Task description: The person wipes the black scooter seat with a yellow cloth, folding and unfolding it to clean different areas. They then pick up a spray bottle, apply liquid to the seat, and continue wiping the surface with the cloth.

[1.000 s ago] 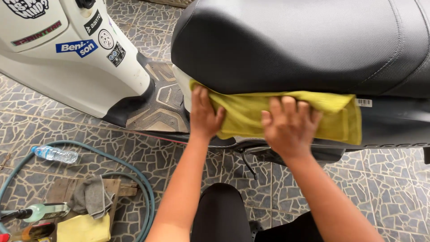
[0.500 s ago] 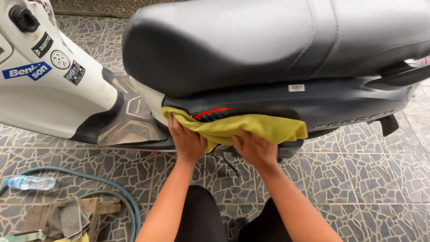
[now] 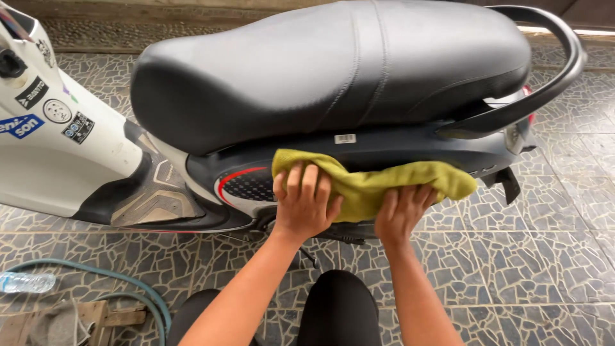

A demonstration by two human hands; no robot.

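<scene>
While pressed flat against the scooter's dark side panel (image 3: pixel 410 150), just under the black seat (image 3: pixel 333 70), yellow cloth (image 3: pixel 371 182) bunched up a bit; left hand (image 3: pixel 304 202) spread open on its left end, fingers splayed, not gripping; right hand (image 3: pixel 402 211) flat on the lower right part, palm down; grab rail (image 3: pixel 551 77) off to the right; white front body (image 3: pixel 57 160) left; green hose (image 3: pixel 128 285), water bottle (image 3: pixel 25 282) down on the tiled floor (image 3: pixel 544 256).

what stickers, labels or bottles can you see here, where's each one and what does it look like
Barcode label: small white rectangle on the dark side panel, under the seat.
Stickers: cluster on the white front panel, left; black, blue and round white ones.
Plastic bottle: clear, lying on the tiled floor, far left.
</scene>
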